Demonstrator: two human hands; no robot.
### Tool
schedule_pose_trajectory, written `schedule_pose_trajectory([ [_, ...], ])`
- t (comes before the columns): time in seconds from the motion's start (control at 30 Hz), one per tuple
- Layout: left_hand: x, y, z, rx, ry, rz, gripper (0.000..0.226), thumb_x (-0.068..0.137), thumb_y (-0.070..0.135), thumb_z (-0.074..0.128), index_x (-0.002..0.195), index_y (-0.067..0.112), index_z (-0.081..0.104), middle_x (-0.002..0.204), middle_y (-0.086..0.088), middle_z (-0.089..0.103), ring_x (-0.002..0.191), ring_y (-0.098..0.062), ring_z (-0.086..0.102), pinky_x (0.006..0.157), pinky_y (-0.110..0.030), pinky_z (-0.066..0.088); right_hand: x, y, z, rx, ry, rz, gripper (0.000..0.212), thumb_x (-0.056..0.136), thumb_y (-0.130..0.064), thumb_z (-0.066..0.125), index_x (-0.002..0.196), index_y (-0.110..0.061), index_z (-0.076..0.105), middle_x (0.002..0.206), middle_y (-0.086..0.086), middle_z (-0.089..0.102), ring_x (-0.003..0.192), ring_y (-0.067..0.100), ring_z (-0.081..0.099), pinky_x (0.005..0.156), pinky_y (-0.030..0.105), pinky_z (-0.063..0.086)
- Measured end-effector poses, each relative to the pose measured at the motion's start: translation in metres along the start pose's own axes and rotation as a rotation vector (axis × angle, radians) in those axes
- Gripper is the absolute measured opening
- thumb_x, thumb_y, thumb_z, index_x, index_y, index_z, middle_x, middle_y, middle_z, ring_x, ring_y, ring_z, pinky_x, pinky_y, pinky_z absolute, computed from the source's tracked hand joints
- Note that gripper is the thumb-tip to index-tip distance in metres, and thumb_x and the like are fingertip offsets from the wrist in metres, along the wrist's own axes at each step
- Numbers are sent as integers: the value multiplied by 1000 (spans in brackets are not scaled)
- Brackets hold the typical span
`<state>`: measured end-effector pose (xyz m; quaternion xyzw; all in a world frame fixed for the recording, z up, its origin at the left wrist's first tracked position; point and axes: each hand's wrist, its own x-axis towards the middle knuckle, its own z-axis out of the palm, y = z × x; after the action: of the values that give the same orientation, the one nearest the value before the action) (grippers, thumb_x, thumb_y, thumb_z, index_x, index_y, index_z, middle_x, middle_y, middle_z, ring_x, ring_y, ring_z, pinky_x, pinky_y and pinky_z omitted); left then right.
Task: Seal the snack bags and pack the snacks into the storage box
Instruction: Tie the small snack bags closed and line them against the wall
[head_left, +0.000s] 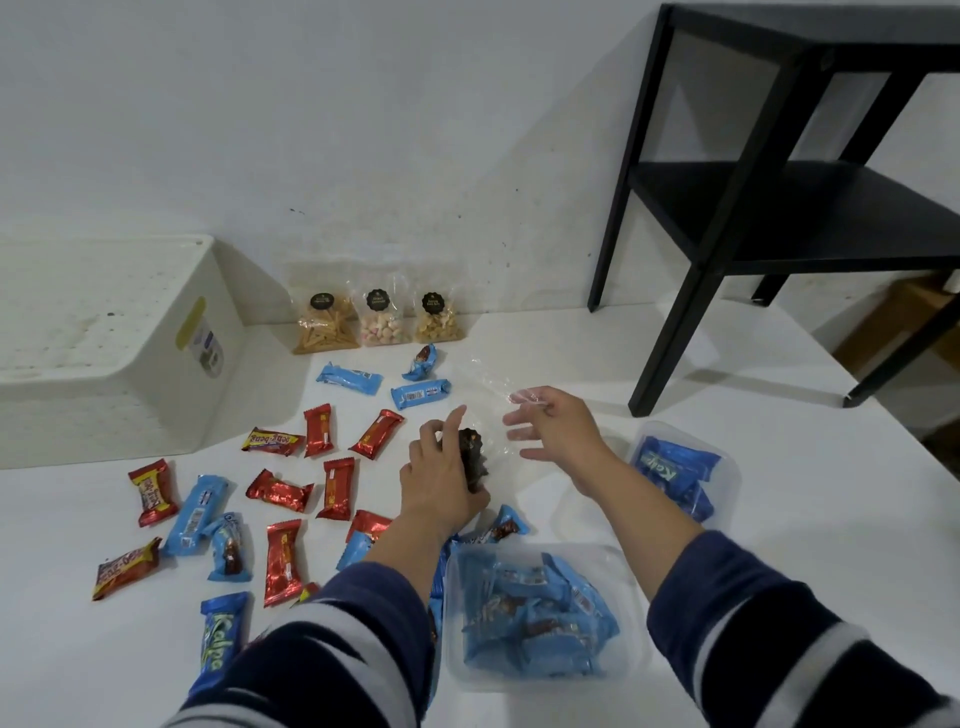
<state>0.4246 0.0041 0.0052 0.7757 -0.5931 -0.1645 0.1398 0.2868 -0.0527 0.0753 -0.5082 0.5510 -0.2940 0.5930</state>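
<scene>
My left hand (441, 480) grips a dark snack piece with a scalloped black label (474, 457) at the middle of the white table. My right hand (558, 428) hovers just right of it, fingers spread, touching a clear plastic bag (488, 384) that lies crumpled on the table. A clear storage box (540, 618) full of blue wrapped snacks stands near me. A second clear box (680, 467) with blue Kalpa packs sits to the right. Three sealed clear snack bags (379, 322) lean against the wall.
Several red and blue wrapped snacks (280, 493) lie scattered across the table's left half. A large white bin (104, 343) lies overturned at the far left. A black side table (779, 208) stands on the back right corner.
</scene>
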Motion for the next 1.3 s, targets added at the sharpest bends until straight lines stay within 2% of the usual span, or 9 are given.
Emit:
schedule_pose_trajectory([
  [0.23, 3, 1, 7, 13, -19, -80, 100, 76, 40, 67, 149, 31, -2, 145, -7, 23, 130, -30, 31, 101, -47, 37, 15, -11, -22, -286, 132, -39, 9, 89, -12, 61, 88, -9, 70, 76, 1, 64, 70, 16, 61, 79, 36, 57],
  [0.4, -2, 0, 12, -14, 50, -64, 97, 79, 42, 65, 150, 31, -1, 148, -7, 27, 133, -29, 31, 103, -48, 36, 18, -12, -23, -247, 146, 19, 20, 85, -13, 64, 100, 0, 68, 87, 8, 64, 72, 17, 61, 80, 37, 59],
  [0.57, -5, 1, 10, -73, 81, -54, 94, 79, 62, 59, 149, 31, 5, 150, -6, 24, 136, -28, 27, 106, -49, 31, 20, -11, -20, -207, 150, -21, 10, 86, -9, 59, 89, -5, 68, 84, 10, 66, 72, 18, 62, 74, 35, 59],
  [0.73, 13, 8, -10, -560, 143, -47, 78, 88, 59, 47, 149, 27, 11, 151, -2, 31, 137, -24, 33, 111, -49, 30, 22, -20, -17, -288, 88, -77, 15, 87, -10, 58, 76, -17, 63, 76, 5, 67, 76, 16, 63, 73, 34, 57],
  [0.83, 32, 17, -32, -784, 142, -83, 59, 98, 45, 38, 149, 22, 19, 142, -1, 43, 120, -12, 45, 101, -31, 37, 20, -21, -16, -319, 55, -80, 18, 89, -10, 59, 74, -20, 63, 73, 2, 66, 79, 16, 62, 77, 37, 57],
  [0.9, 44, 19, -43, -780, 103, -111, 48, 100, 40, 36, 142, 17, 33, 139, -1, 46, 120, -14, 46, 100, -29, 36, 20, -21, -18, -294, 23, -68, 18, 90, -10, 59, 75, -20, 62, 73, 2, 65, 80, 17, 62, 80, 39, 56],
  [0.97, 50, 19, -49, -821, 110, -112, 34, 101, 35, 38, 123, 12, 50, 126, -4, 56, 115, -19, 52, 98, -31, 40, 21, -23, -22, -284, -3, -51, 17, 92, -12, 58, 77, -20, 61, 76, 2, 65, 80, 18, 62, 81, 39, 54],
  [1.07, 51, 21, -53, -948, 164, -81, 16, 99, 24, 46, 90, 15, 55, 88, 7, 61, 85, -3, 55, 85, -23, 40, 22, -24, -27, -318, 6, -42, 14, 93, -16, 56, 80, -19, 60, 81, 1, 65, 76, 15, 63, 76, 34, 51],
  [1.3, 56, 28, -53, -1034, 133, -74, 13, 97, 17, 52, 93, 7, 59, 77, 6, 65, 69, 8, 61, 70, -1, 44, 24, -21, -32, -462, 61, -132, 10, 91, -18, 57, 82, -17, 61, 87, 5, 64, 81, 19, 64, 73, 32, 50],
])
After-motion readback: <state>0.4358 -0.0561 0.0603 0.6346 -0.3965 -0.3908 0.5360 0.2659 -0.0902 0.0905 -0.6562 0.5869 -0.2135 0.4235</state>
